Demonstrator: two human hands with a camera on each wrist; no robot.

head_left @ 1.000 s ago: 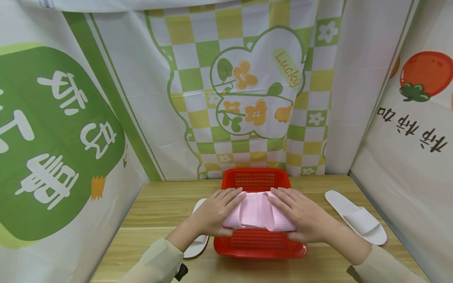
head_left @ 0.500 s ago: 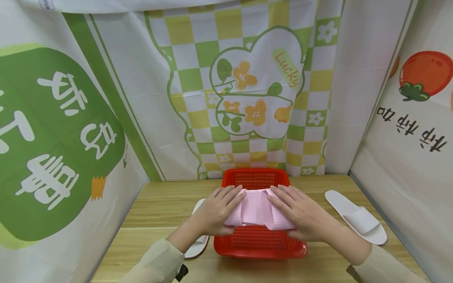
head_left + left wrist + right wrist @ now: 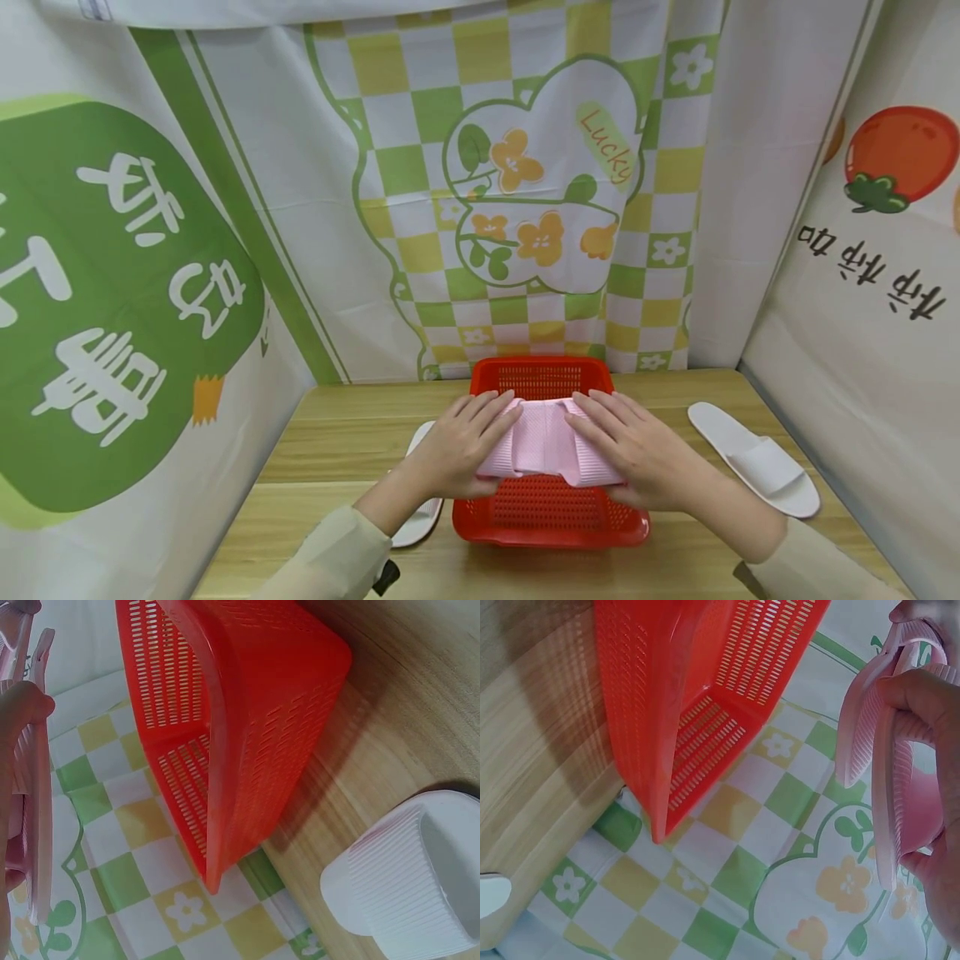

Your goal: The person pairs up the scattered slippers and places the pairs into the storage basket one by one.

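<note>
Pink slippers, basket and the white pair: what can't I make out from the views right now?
Head view: the middle of the red basket, hidden by the pink slippers.
Head view: the outer parts of the pink slippers, covered by the left hand and right hand.
Head view: part of the left white slipper, behind the left hand and wrist.
Left wrist view: much of the left hand, cut off by the left edge.
Right wrist view: most of the right white slipper, cut off by the left edge.

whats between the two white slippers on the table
In the head view, the red basket stands between the white slippers; above the basket, the left hand and right hand hold the pink slippers.
</note>
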